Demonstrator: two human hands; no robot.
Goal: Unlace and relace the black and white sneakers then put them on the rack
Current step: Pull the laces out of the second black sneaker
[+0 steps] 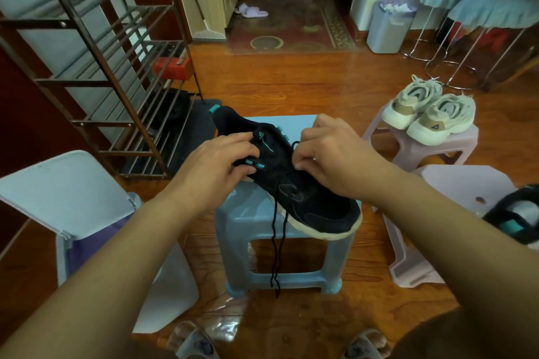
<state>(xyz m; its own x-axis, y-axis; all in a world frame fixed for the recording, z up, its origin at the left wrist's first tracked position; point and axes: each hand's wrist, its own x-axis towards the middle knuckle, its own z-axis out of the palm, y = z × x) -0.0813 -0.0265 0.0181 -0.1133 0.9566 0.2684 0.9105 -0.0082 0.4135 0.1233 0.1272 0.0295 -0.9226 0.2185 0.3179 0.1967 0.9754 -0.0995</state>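
A black sneaker (309, 201) with a white sole and teal eyelet loops lies across a light blue plastic stool (262, 213), toe toward me. My left hand (215, 160) grips the shoe's left side by the teal loops. My right hand (326, 148) pinches the black lace (274, 245) near the upper eyelets. Two loose lace ends hang down over the stool's front. The second black sneaker (513, 216) is partly visible at the right edge on a pink stool (455, 183). The metal shoe rack (96, 67) stands at the left.
A pair of cream sneakers (428, 111) sits on another pink stool (423, 143) at the right. A white lidded bin (75, 192) stands at my left. A grey waste bin (388, 26) and frilled stools (478, 9) stand farther back. A red box (172, 67) rests on the rack.
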